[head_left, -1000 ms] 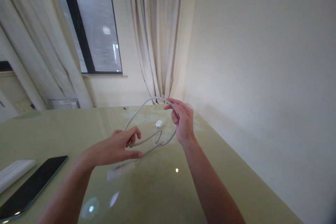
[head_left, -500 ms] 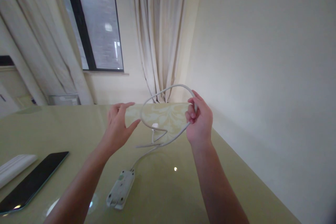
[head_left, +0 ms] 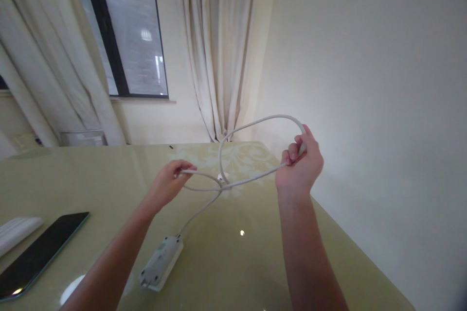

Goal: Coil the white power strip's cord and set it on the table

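A white power cord (head_left: 251,179) runs in loops between my two hands above the table. My right hand (head_left: 302,160) is closed around one large raised loop, at its right end. My left hand (head_left: 171,182) pinches a smaller loop on the left side. Both loops cross near the middle, where the strands bunch together. From there the cord drops to a white power strip (head_left: 161,262), which lies on the table with its screwed underside partly showing. The white plug (head_left: 223,176) sits behind the crossing, partly hidden by the cord.
A black phone-like slab (head_left: 44,255) and a white long object (head_left: 18,233) lie at the left of the glossy table (head_left: 226,277). A round white thing (head_left: 71,289) is partly behind my left forearm. A wall (head_left: 383,131) borders the right side; curtains and a window stand behind.
My left hand has closed on a loop of the cord, having been open before. My right hand has moved right with its loop, stretching it wider. The power strip has tilted somewhat.
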`<state>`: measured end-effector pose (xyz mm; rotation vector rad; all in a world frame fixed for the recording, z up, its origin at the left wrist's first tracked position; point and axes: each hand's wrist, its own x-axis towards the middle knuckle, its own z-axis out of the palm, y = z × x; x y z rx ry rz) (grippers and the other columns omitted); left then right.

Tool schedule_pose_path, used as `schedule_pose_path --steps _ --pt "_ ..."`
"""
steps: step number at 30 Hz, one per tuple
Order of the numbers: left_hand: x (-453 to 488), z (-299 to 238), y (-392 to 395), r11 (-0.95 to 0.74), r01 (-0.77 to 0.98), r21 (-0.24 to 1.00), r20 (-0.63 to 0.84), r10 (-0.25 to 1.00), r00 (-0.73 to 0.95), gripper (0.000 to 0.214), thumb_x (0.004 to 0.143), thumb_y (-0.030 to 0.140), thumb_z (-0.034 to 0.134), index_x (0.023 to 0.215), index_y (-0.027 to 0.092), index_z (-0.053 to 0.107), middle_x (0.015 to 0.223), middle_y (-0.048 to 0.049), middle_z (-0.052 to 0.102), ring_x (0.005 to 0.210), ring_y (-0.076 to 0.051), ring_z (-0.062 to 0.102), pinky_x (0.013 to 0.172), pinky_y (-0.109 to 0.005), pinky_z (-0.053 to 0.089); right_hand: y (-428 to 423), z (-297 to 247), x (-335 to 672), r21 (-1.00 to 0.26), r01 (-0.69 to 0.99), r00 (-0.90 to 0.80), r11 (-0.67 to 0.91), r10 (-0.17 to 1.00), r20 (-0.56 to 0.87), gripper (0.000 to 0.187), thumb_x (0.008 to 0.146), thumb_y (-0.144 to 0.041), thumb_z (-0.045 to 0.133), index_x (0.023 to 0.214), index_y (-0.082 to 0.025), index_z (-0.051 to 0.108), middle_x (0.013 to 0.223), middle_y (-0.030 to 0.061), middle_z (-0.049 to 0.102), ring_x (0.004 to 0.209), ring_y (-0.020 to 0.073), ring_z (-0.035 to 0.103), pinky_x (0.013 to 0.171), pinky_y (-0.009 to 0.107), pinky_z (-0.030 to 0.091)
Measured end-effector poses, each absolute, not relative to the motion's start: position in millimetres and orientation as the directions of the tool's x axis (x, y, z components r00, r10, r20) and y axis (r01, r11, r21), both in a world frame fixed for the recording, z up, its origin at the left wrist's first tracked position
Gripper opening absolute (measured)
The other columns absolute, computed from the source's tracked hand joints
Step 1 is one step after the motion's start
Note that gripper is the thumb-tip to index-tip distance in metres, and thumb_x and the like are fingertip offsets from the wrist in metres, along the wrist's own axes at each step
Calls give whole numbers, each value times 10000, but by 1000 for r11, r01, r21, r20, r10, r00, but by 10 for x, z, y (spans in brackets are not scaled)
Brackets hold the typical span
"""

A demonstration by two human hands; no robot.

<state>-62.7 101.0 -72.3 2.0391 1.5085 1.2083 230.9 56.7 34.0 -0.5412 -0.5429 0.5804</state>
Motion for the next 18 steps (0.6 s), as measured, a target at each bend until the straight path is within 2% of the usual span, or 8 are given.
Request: schedule_pose_path --steps 2,4,7,9,11,13,18 --pt "-757 -723 1077 -266 642 719 455 879 -145 499 787 644 646 955 192 777 1023 -115 751 890 -261 636 772 -358 495 591 350 2437 -587 -405 727 701 636 257 237 776 -292 703 999 -211 710 722 -85 464 440 28 257 380 222 172" --pt "-881 -744 1117 -159 585 795 384 879 -282 588 732 709 673 991 194 784 942 -93 732 782 -228 585 682 -334 474 612 348 2539 -569 -418 752 708 621 221 186 805 -305 689 962 -205 696 667 -97 403 431 37 231 371 219 162" --pt "-1049 -828 1169 -102 325 940 232 890 -393 671 638 763 706 970 182 760 786 -43 651 689 -179 528 614 -296 460 642 326 2652 -545 -395 814 740 557 166 148 883 -325 626 932 -197 682 596 -111 273 420 56 185 368 215 140" --pt "-1159 -917 1211 -69 241 968 170 886 -430 710 609 794 683 945 170 729 757 -31 615 678 -167 538 620 -291 485 662 303 2709 -534 -374 847 758 513 136 166 927 -335 579 915 -196 670 579 -116 211 417 67 157 369 216 125" --pt "-1268 -1027 1256 3 323 946 136 903 -407 709 682 800 580 981 169 705 769 -43 634 682 -173 576 631 -296 510 674 284 2753 -523 -369 860 768 496 122 164 942 -334 566 908 -199 654 570 -119 190 413 71 142 370 217 115" --pt "-1371 -1151 1296 80 455 887 97 930 -354 640 776 728 491 1019 170 687 763 -64 668 677 -193 615 617 -304 518 673 273 2781 -504 -395 848 768 516 121 146 946 -323 570 910 -201 640 562 -123 188 409 70 136 369 214 115" --pt "-1553 -1441 1345 180 704 687 44 957 -288 366 833 446 486 920 144 672 564 -103 615 570 -287 631 559 -384 500 631 282 2812 -452 -554 749 699 655 95 101 950 -261 542 903 -197 604 545 -125 242 381 52 183 365 200 155"
